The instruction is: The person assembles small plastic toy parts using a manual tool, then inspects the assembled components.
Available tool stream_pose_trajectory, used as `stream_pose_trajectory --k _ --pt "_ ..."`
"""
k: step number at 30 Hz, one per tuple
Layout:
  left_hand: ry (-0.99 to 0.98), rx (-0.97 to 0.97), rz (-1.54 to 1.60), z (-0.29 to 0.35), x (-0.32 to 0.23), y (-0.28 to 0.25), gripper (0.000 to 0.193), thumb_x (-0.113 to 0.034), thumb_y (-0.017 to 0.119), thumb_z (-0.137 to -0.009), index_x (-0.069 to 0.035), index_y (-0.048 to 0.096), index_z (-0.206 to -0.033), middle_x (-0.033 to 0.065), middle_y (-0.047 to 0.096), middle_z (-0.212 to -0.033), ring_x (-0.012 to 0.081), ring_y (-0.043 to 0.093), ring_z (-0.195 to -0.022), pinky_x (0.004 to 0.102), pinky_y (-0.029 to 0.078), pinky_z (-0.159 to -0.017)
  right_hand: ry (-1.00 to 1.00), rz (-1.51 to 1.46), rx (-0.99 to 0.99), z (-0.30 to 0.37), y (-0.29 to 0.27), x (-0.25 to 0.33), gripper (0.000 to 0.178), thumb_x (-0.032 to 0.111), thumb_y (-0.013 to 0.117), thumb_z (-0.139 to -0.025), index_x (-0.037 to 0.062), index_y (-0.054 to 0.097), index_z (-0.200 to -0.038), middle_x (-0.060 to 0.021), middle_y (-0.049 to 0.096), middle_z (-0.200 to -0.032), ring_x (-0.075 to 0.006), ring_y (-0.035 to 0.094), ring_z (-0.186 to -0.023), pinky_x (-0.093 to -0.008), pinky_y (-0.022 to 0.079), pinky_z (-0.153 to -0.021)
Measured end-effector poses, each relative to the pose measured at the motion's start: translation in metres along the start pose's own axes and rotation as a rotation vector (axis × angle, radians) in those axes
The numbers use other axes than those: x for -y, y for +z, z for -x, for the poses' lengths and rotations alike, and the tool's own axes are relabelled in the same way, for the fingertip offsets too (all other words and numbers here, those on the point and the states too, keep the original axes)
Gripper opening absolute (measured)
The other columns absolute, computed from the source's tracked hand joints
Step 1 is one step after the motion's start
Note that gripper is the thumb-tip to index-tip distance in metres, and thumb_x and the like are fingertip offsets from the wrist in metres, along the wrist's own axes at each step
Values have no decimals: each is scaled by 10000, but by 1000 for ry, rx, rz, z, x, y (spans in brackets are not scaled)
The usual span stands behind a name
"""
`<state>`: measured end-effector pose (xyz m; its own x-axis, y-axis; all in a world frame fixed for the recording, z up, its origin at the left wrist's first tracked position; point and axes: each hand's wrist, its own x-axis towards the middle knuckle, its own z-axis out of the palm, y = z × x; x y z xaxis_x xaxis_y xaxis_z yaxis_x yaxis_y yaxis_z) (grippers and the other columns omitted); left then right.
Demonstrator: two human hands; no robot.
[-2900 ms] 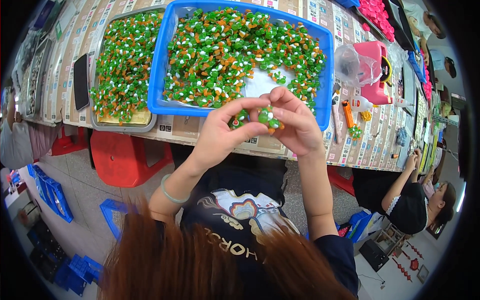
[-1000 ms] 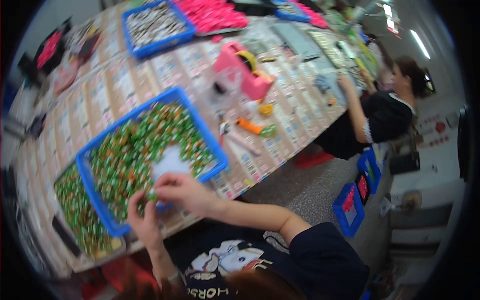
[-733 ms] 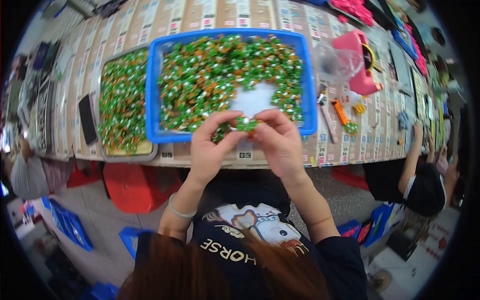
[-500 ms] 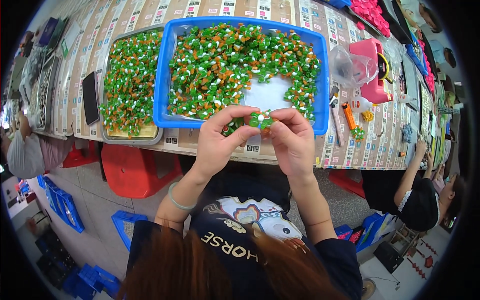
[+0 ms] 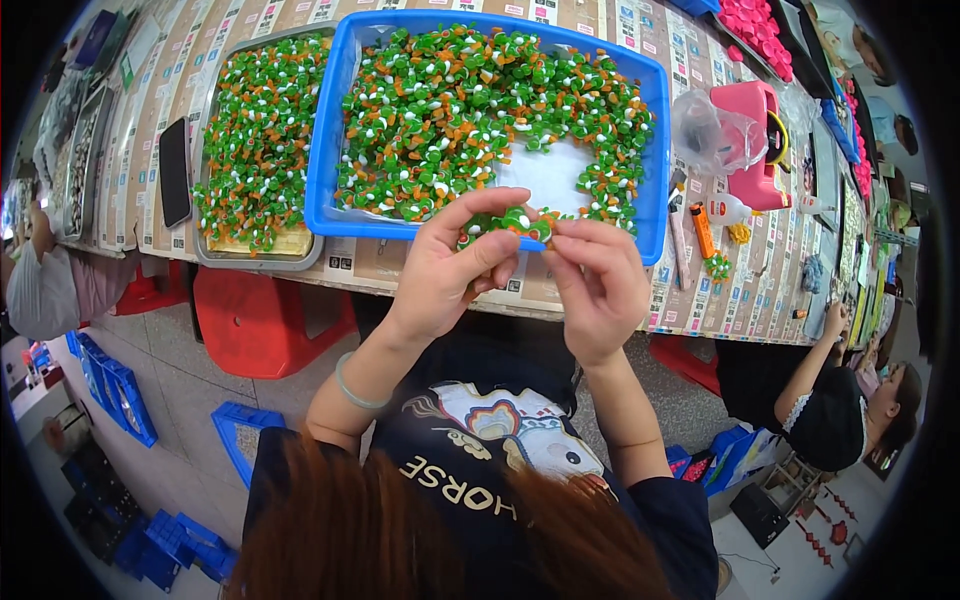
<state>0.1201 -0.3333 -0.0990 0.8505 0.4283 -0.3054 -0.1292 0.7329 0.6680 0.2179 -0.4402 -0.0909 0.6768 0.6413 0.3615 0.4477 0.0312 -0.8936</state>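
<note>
Two hands point(image 5: 437, 275) hold green pieces point(image 5: 515, 222) near one blue tray point(image 5: 325, 140).

Pale capital lettering point(image 5: 452, 485) is being displayed in a slanting line on the dark shirt point(image 5: 480, 540), below the horse print point(image 5: 540, 447); one short word is being made out. Small black, pink and blue printed labels are being repeated in strips across the table covering point(image 5: 720, 310), characters being shown too small. Red label on white bottle point(image 5: 728, 209): likewise not being resolved.

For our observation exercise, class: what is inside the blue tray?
Small green, orange and white pieces lie heaped beside a bare patch of white lining. What lies beneath the pieces is hidden.
</note>
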Motion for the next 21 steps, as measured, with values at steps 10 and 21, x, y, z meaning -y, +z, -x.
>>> stream_pose_trajectory --k 10,21 --pt "-43 57 432 -7 1 -18 236 -137 411 -860 -57 449 -1078 87 511 -948 130 478 -598 189 364 -434 -274 130 134 -19 -1 -10 156 -39 626 -661 0 577 -804 -126 569 -847 -242 573 -747 -304 475 -646" --pt "-140 28 609 -6 -9 -40 165 -108 484 -830 -68 481 -990 87 508 -955 217 557 -823 257 516 -556 62 758 553 -71 8 -93 174 93 599 -683 4 510 -804 -122 528 -806 -263 527 -742 -338 419 -691"
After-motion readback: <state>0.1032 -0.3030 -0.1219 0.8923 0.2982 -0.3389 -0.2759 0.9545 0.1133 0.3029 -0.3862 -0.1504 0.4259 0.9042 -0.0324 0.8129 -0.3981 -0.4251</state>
